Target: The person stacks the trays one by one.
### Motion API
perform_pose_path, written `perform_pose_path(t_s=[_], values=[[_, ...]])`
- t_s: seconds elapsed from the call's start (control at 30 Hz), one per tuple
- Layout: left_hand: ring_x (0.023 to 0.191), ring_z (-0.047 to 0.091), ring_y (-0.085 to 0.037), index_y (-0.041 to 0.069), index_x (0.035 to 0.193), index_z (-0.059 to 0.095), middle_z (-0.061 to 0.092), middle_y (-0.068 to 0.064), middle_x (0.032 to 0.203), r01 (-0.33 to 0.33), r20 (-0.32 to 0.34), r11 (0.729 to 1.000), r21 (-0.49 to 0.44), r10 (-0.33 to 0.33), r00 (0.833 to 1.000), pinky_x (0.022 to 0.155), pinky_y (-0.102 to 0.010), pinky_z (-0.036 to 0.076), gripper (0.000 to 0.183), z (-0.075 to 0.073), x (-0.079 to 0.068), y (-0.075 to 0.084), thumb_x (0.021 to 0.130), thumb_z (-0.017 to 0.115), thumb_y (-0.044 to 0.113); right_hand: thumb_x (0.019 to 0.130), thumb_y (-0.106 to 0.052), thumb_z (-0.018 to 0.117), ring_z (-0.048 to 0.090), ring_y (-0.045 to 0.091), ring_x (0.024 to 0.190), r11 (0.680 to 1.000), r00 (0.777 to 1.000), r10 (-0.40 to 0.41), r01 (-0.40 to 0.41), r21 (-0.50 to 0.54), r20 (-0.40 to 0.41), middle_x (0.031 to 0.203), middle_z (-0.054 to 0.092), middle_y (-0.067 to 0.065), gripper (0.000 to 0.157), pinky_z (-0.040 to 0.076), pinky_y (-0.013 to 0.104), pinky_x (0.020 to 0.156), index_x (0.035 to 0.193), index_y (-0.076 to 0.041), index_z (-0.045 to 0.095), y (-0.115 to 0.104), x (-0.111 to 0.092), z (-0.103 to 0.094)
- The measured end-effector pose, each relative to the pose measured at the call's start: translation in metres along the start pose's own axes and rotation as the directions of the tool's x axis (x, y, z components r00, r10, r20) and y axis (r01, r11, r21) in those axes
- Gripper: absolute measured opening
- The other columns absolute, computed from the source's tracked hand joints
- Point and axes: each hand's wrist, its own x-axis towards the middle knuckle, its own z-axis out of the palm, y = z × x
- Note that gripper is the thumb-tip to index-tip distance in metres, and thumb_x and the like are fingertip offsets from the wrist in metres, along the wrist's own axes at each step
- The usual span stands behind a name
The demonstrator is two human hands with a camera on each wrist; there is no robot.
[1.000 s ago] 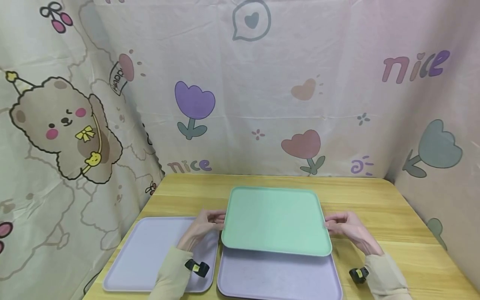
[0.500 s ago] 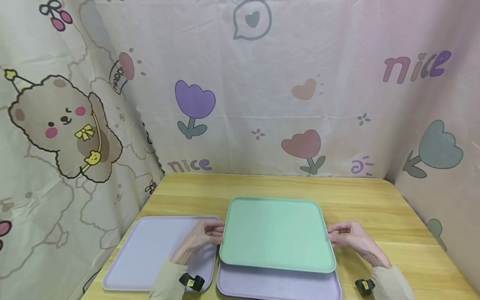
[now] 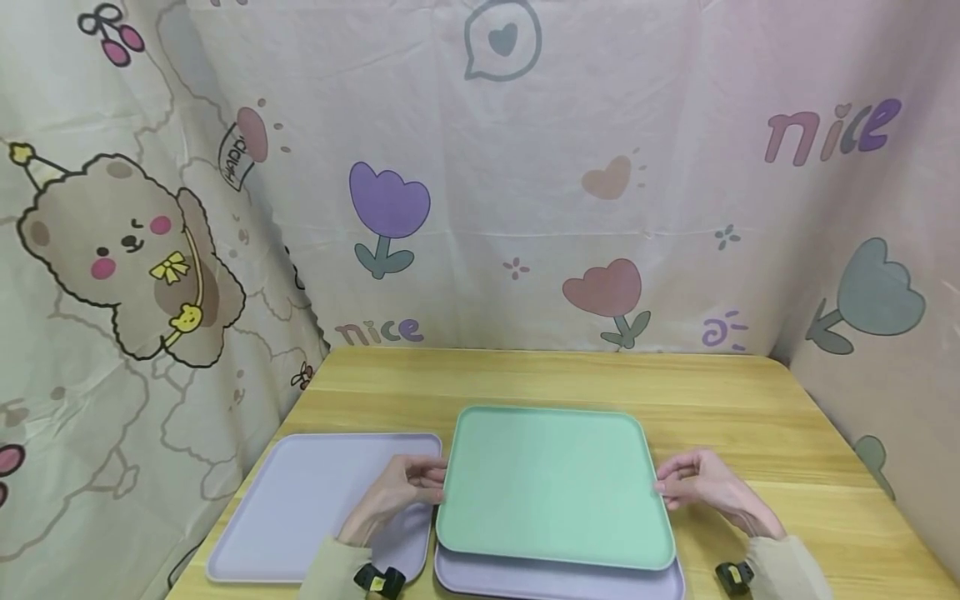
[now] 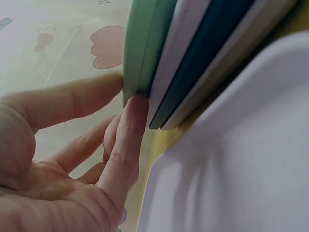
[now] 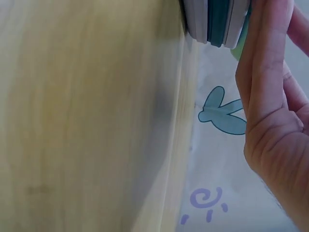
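A mint-green tray [image 3: 555,487] is held level by both hands over a stack at the table's front middle. My left hand [image 3: 393,493] pinches its left edge between thumb and fingers; the left wrist view shows the thumb on the green rim [image 4: 145,43]. On the opposite side my right hand [image 3: 716,490] grips the right edge, its fingertips partly cut off in the right wrist view. Beneath the green tray, a lavender tray [image 3: 558,579] peeks out at the front. Below that the left wrist view shows a dark teal tray [image 4: 205,63] and a pale one.
A separate lavender tray [image 3: 315,500] lies flat on the wooden table [image 3: 750,400], left of the stack, under my left forearm. Patterned curtains [image 3: 517,183] hang behind the table and along both sides.
Both hands have brought the green tray down and towards me, onto or close above the stack. It covers more of the lavender tray beneath. The left-hand tray has stayed put.
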Motion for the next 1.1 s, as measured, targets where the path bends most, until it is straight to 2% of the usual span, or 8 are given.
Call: perform_pose_path(t_s=[0.17,0.3,0.37,0.47,0.6,0.77,0.9,1.1], values=[[0.085,0.067,-0.012,-0.017,0.123,0.061,0.073,-0.023,0.101,0.032,-0.025,0.998,0.05,-0.031,0.999,0.075,-0.02,0.058,0.045,0.0,-0.002,0.001,0.084,0.074,0.002,0.089,-0.009,0.073,0.07,0.012,0.069,1.0,0.999,0.0,0.0,-0.009,0.049,0.083,0.072,0.006,0.029,0.064,0.03,0.068,0.102,0.015,0.064,0.0,0.0,-0.001],[0.084,0.066,-0.011,-0.011,0.115,0.068,0.075,-0.02,0.099,-0.004,-0.036,0.977,0.213,0.012,0.999,0.074,-0.02,0.056,0.034,-0.001,0.004,0.005,0.09,0.071,0.011,0.092,-0.011,0.071,0.069,0.01,0.068,0.997,0.998,-0.023,0.027,-0.071,0.062,0.08,0.073,0.005,0.028,0.063,0.029,0.065,0.1,0.015,0.065,-0.002,0.002,-0.004],[0.087,0.068,-0.016,-0.009,0.114,0.069,0.074,-0.021,0.103,-0.037,-0.044,0.951,0.306,0.052,0.998,0.077,-0.024,0.058,0.032,-0.002,0.01,0.008,0.092,0.069,0.015,0.093,-0.011,0.069,0.07,0.011,0.068,0.994,0.999,-0.035,0.039,-0.101,0.038,0.081,0.074,0.005,0.029,0.063,0.03,0.064,0.101,0.016,0.064,-0.004,0.003,-0.006],[0.106,0.068,-0.033,-0.008,0.124,0.064,0.069,-0.026,0.12,-0.068,-0.049,0.924,0.376,0.093,0.994,0.095,-0.041,0.057,0.037,0.0,0.021,0.013,0.096,0.066,0.017,0.094,-0.013,0.068,0.07,0.012,0.075,0.991,0.997,-0.056,0.05,-0.122,-0.047,0.091,0.073,0.011,0.037,0.064,0.032,0.069,0.113,0.018,0.061,-0.006,0.008,-0.007],[0.136,0.047,-0.051,-0.008,0.144,0.046,0.047,-0.032,0.148,-0.062,-0.005,0.955,0.289,0.066,0.998,0.115,-0.06,0.04,0.05,0.003,0.038,0.016,0.101,0.058,0.016,0.097,-0.014,0.065,0.07,0.011,0.09,0.993,0.986,-0.086,0.073,-0.093,-0.145,0.118,0.063,0.029,0.057,0.063,0.032,0.079,0.14,0.016,0.044,-0.006,0.021,-0.003],[0.145,0.033,-0.052,-0.008,0.153,0.031,0.031,-0.031,0.159,-0.006,0.014,0.983,0.184,0.003,1.0,0.118,-0.062,0.034,0.059,0.01,0.055,0.016,0.104,0.054,0.016,0.101,-0.015,0.059,0.067,0.003,0.099,0.993,0.989,-0.108,0.104,-0.051,-0.102,0.137,0.047,0.041,0.063,0.062,0.028,0.085,0.148,0.016,0.032,-0.001,0.035,0.002],[0.142,0.04,-0.051,-0.006,0.151,0.036,0.038,-0.03,0.156,0.017,-0.016,0.988,0.155,-0.015,1.0,0.116,-0.06,0.039,0.055,0.013,0.058,0.015,0.103,0.053,0.013,0.101,-0.016,0.06,0.069,0.003,0.097,0.994,0.991,-0.101,0.097,-0.048,-0.083,0.134,0.053,0.039,0.06,0.062,0.028,0.085,0.146,0.016,0.036,-0.002,0.035,0.003],[0.125,0.059,-0.044,-0.008,0.135,0.055,0.058,-0.031,0.137,-0.045,-0.027,0.983,0.177,0.051,0.998,0.101,-0.046,0.056,0.039,0.01,0.056,0.01,0.1,0.055,0.007,0.097,-0.015,0.065,0.07,0.008,0.096,0.998,0.994,-0.055,0.051,-0.042,-0.09,0.126,0.063,0.03,0.055,0.062,0.029,0.085,0.137,0.018,0.047,-0.004,0.03,0.0]])
